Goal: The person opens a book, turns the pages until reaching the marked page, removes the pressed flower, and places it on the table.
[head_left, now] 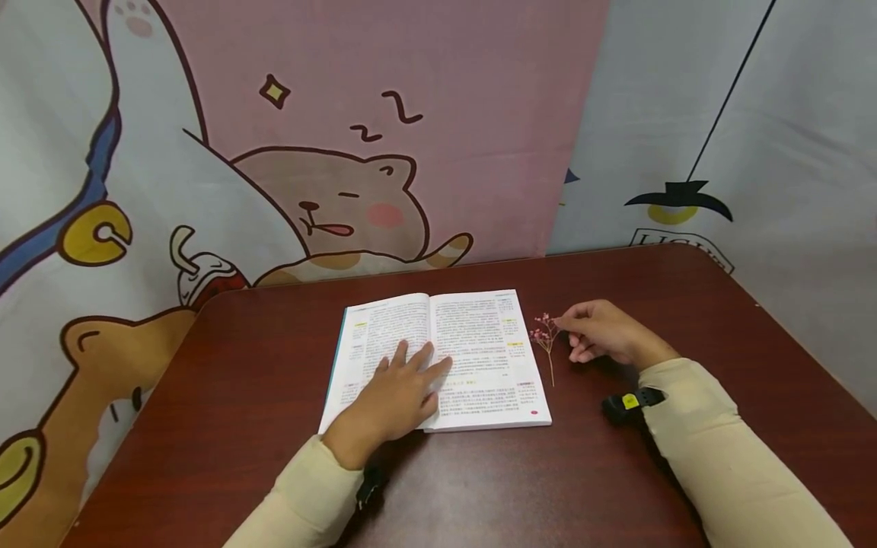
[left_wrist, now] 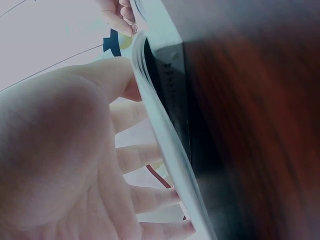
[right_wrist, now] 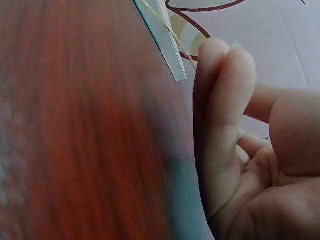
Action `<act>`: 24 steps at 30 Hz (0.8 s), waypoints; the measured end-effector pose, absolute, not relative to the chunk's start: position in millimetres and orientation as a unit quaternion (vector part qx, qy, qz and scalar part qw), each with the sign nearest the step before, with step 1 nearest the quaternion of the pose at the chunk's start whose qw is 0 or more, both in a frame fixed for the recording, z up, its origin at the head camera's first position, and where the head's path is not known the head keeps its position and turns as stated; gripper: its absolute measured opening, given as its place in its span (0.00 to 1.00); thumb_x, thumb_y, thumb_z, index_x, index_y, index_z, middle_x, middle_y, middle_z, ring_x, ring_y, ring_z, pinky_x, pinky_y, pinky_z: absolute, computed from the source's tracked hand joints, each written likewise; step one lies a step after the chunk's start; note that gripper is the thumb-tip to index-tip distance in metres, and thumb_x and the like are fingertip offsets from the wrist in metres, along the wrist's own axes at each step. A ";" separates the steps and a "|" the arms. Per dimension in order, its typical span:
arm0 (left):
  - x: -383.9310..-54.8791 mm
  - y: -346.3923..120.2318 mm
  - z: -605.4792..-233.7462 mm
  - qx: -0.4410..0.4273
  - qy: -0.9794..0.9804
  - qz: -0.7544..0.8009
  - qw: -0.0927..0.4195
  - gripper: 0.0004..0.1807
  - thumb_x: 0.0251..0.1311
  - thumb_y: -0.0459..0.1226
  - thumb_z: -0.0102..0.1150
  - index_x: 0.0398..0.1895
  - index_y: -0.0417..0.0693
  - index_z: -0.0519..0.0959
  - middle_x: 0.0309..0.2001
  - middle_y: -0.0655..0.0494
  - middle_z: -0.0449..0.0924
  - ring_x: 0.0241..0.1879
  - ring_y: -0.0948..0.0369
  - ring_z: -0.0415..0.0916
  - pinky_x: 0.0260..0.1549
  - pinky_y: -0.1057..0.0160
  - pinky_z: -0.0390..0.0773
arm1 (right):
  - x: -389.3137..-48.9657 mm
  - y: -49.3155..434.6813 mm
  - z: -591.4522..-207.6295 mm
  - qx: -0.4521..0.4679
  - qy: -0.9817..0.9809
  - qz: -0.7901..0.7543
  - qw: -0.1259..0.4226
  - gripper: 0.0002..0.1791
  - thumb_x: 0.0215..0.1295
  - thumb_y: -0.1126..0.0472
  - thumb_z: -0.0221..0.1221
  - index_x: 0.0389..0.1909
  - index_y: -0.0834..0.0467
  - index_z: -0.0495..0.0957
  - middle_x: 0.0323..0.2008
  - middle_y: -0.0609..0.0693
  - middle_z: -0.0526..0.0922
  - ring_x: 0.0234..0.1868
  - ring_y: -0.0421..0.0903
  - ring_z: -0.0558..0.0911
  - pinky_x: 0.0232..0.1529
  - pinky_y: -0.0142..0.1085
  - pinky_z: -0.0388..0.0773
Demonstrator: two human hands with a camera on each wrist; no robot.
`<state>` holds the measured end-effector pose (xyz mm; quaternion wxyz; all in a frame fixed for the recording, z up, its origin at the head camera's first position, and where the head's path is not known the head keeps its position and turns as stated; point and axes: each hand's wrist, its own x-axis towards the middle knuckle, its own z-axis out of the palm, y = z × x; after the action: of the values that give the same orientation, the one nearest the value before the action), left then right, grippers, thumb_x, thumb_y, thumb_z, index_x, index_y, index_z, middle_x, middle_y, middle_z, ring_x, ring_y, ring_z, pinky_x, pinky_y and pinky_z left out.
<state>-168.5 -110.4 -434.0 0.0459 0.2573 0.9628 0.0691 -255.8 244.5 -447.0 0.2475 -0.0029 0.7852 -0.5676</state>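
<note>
An open book (head_left: 473, 327) with printed pages lies on the table. My left hand (head_left: 396, 396) rests on it near the spine, fingers spread over the lower left page and reaching onto the right one. In the left wrist view, the palm of that hand (left_wrist: 65, 150) shows beside the book's page edge (left_wrist: 172, 142). Just right of the book, my right hand (head_left: 606, 335) pinches a small sprig of pink flowers (head_left: 546, 336) by its flowering end, the thin stem pointing down toward me. Thumb and forefinger meet at the sprig (right_wrist: 172, 34) in the right wrist view.
The dark red-brown wooden table (head_left: 253, 365) extends around the book on all sides. Behind it hangs a cloth backdrop (head_left: 493, 137) with cartoon animals. A black wrist strap (head_left: 623, 407) sits at the right sleeve's cuff.
</note>
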 end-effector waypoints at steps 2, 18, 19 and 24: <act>-168.4 -110.6 -434.3 0.259 0.962 0.069 0.043 0.28 0.69 0.44 0.52 0.73 0.58 0.69 0.75 0.45 0.63 0.73 0.32 0.56 0.63 0.32 0.66 | -256.7 245.2 -448.3 0.003 0.787 -0.565 0.248 0.20 0.76 0.57 0.53 0.54 0.71 0.70 0.20 0.48 0.74 0.19 0.41 0.83 0.26 0.34 0.84; -168.6 -109.3 -433.2 0.255 0.963 0.069 0.049 0.28 0.70 0.44 0.52 0.73 0.59 0.68 0.75 0.45 0.62 0.74 0.33 0.55 0.64 0.31 0.64 | -257.8 247.4 -455.0 0.006 0.835 -0.509 0.208 0.16 0.75 0.59 0.53 0.48 0.71 0.71 0.18 0.48 0.73 0.16 0.41 0.82 0.23 0.36 0.83; -168.4 -109.3 -433.1 0.254 0.963 0.070 0.050 0.28 0.70 0.44 0.52 0.73 0.59 0.68 0.76 0.45 0.62 0.74 0.33 0.55 0.64 0.32 0.64 | -257.9 246.7 -455.4 0.004 0.837 -0.507 0.205 0.16 0.75 0.59 0.54 0.48 0.71 0.71 0.18 0.48 0.73 0.16 0.41 0.82 0.22 0.37 0.83; -168.0 -109.1 -432.9 0.252 0.964 0.070 0.054 0.28 0.70 0.44 0.52 0.73 0.59 0.68 0.76 0.45 0.61 0.74 0.33 0.54 0.64 0.32 0.64 | -257.9 243.8 -456.1 0.004 0.845 -0.498 0.196 0.17 0.74 0.59 0.55 0.48 0.72 0.70 0.17 0.48 0.72 0.14 0.41 0.81 0.21 0.38 0.83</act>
<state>-168.0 -109.1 -432.9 0.0543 0.2520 0.9637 0.0699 -257.9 243.8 -456.1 0.1956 0.0044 0.8447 -0.4982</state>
